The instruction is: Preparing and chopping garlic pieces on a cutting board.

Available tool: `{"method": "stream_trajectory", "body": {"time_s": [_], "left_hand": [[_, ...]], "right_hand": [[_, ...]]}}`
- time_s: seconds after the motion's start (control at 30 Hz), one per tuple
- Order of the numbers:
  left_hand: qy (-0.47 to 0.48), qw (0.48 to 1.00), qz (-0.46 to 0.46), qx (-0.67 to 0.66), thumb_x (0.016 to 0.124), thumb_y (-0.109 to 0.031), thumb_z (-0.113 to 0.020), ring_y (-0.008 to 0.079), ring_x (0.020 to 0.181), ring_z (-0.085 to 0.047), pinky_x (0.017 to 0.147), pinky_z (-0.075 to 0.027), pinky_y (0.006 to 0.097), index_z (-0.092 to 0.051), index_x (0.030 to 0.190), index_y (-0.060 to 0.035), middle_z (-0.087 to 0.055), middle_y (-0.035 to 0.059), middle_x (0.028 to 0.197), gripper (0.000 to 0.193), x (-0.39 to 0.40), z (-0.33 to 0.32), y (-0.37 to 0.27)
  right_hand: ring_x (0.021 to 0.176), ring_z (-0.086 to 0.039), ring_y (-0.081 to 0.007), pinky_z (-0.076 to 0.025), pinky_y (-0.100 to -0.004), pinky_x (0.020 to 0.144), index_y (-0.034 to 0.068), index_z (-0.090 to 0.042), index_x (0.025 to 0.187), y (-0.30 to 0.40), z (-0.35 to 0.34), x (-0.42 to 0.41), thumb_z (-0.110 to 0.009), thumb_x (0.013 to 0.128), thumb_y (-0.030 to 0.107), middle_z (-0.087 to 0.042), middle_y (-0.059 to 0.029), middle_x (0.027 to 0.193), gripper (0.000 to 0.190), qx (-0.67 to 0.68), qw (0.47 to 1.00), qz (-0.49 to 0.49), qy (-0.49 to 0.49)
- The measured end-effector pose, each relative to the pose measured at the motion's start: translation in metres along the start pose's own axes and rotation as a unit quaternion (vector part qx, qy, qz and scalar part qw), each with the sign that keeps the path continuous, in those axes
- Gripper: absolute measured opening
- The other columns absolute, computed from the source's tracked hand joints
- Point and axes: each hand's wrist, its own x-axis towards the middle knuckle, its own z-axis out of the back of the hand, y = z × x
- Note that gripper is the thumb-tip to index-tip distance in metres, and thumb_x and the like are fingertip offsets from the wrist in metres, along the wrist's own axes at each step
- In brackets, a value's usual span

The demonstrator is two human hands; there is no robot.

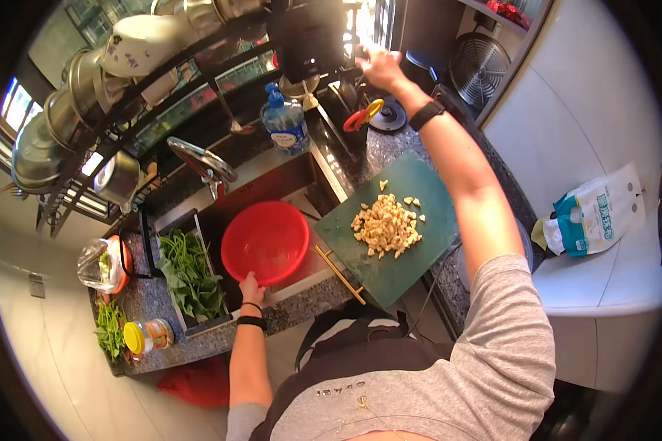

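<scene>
My left hand [252, 289] grips the near rim of a red plastic basin [265, 237], which is over the sink [309, 270]. The inside of the basin shows no contents. My right hand [380, 67] is stretched far forward, fingers apart, near the bright window and above the knife and utensil holder. I see nothing in it, though glare blurs the fingertips. Scissors [363, 116] with red and yellow handles stand just below that hand. A green cutting board [336, 226] lies right of the sink, bearing a pile of chopped pale yellow pieces [387, 226].
Leafy greens [190, 270] fill a tray at the sink's left. Behind the sink are a chrome faucet [201, 160] and a blue pump bottle [285, 121]. A dish rack [160, 82] with metal bowls overhangs the left. A yellow-lidded jar [148, 336] lies on the counter.
</scene>
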Motion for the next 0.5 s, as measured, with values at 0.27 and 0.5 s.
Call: {"method": "stream_trajectory", "body": {"time_s": [0.27,0.5], "left_hand": [[-0.057,0.826,-0.378,0.415,0.071,-0.012,-0.063,0.0378,0.115,-0.044,0.098,-0.036,0.0416,-0.035,0.123,0.0125,-0.044,0.0278,0.122,0.064,-0.04,-0.062,0.001],[0.476,0.634,-0.445,0.416,0.073,-0.012,-0.063,0.0281,0.097,-0.051,0.091,-0.036,0.0394,-0.055,0.093,-0.0058,-0.052,0.0107,0.096,0.022,-0.18,-0.127,0.043]], "right_hand": [[0.076,-0.059,-0.0212,-0.047,-0.0297,0.066,0.0,-0.057,0.1,0.082,0.151,-0.032,-0.058,0.082,0.005,-0.061,-0.0125,0.087,0.019,0.209,0.931,0.021,-0.297],[0.069,-0.062,-0.0184,-0.051,-0.0251,0.059,-0.002,-0.045,0.101,0.103,0.242,-0.196,-0.064,0.08,0.004,-0.061,-0.0148,0.079,0.029,0.449,0.791,-0.093,-0.406]]}}
